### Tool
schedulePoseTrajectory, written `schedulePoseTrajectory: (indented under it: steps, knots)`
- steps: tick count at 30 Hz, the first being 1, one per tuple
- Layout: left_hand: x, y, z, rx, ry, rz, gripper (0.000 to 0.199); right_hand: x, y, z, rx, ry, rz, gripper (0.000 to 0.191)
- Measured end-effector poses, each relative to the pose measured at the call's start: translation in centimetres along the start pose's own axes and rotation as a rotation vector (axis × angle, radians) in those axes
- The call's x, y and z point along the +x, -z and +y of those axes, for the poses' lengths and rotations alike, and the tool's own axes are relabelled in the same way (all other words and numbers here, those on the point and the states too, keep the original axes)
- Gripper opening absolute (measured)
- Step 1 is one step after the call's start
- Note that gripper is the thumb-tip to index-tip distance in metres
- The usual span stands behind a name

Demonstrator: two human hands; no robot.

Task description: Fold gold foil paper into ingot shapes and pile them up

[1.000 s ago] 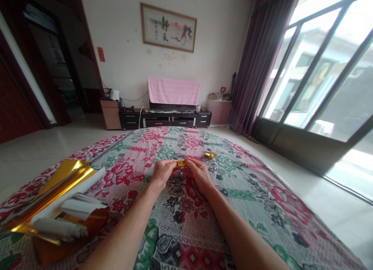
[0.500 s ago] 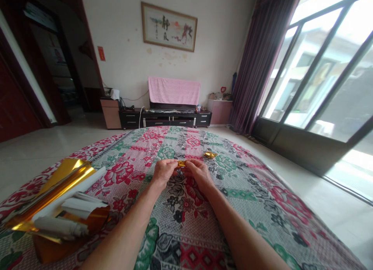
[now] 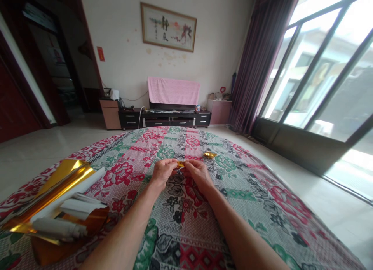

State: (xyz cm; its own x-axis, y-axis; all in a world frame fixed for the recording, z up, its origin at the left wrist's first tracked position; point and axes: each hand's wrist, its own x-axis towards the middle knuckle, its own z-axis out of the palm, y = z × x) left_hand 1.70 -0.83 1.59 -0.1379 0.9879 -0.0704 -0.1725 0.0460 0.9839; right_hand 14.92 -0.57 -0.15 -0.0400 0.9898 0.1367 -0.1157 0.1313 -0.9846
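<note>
Between my two hands is a small strip of folded gold foil paper [image 3: 180,164], held above the flowered cloth. My left hand [image 3: 163,173] pinches its left end, thumb and fingers pressed together. At the other end, my right hand [image 3: 198,174] grips it in the same way. Part of the gold paper is hidden behind the fingertips. Beyond my right hand, a folded gold foil piece [image 3: 209,155] rests on the cloth, apart from both hands.
A patterned cloth [image 3: 204,231] covers the round-edged surface before me. On its left lie gold foil sheets [image 3: 62,188] and rolled white-backed papers [image 3: 60,227]. Farther off stand a low black cabinet [image 3: 159,123] and something under a pink cloth [image 3: 174,90]. Glass doors [image 3: 314,75] are at right.
Both hands keep their pinch on the gold paper, whose visible part has turned slightly between the fingertips. The view has shifted a little; the other things lie as before.
</note>
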Motion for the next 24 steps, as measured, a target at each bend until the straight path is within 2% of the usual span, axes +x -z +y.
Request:
schedulePoseTrajectory:
  steps: [7, 11, 16, 24]
  knots:
    - [0.2, 0.2, 0.0, -0.038, -0.016, 0.015, 0.023, 0.2, 0.2, 0.7, -0.243, 0.084, -0.005, 0.022]
    - [0.1, 0.1, 0.2, -0.094, -0.025, -0.018, 0.026, 0.5, 0.3, 1.3, -0.330, 0.092, 0.030, 0.022]
    - [0.0, -0.1, 0.1, -0.062, -0.059, -0.067, 0.028, 0.6, 0.3, 1.3, -0.289, 0.086, 0.059, 0.024]
    - [0.3, -0.1, -0.9, 0.149, -0.103, -0.079, 0.024, 0.3, -0.2, 0.7, -0.222, 0.090, 0.046, 0.025]
